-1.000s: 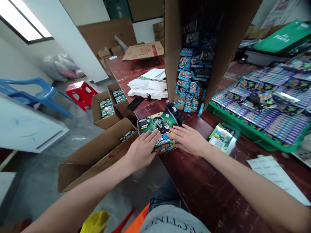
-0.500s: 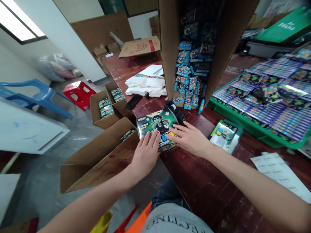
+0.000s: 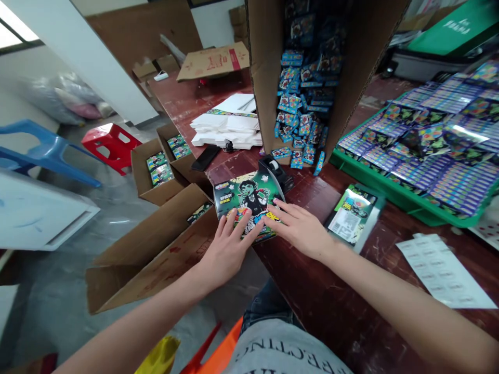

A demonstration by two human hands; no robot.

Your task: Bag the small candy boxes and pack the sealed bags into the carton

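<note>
A green and black printed display box (image 3: 249, 195) with a cartoon figure on its lid lies at the table's edge. My left hand (image 3: 230, 241) rests on its near left part, fingers spread over the print. Across the near right part of the lid lies my right hand (image 3: 298, 226), its fingers also stretched out. Neither hand grips anything; both press flat on the cardboard. Just behind the box stands a black tape dispenser (image 3: 276, 171). To the right of my right hand is a second printed pack (image 3: 353, 215) with a white label.
A tall carton (image 3: 265, 78) of small blue packets stands behind. On the right are a green tray (image 3: 409, 202) of purple-edged packs and a sticker sheet (image 3: 446, 272). Open cartons (image 3: 156, 259) stand left, below the table. White folded card (image 3: 226, 127) and a black phone (image 3: 205, 157) lie behind.
My left hand's fingers have spread wider on the lid, and my right hand has shifted slightly. The whole view has swung a little, so the surroundings sit further left.
</note>
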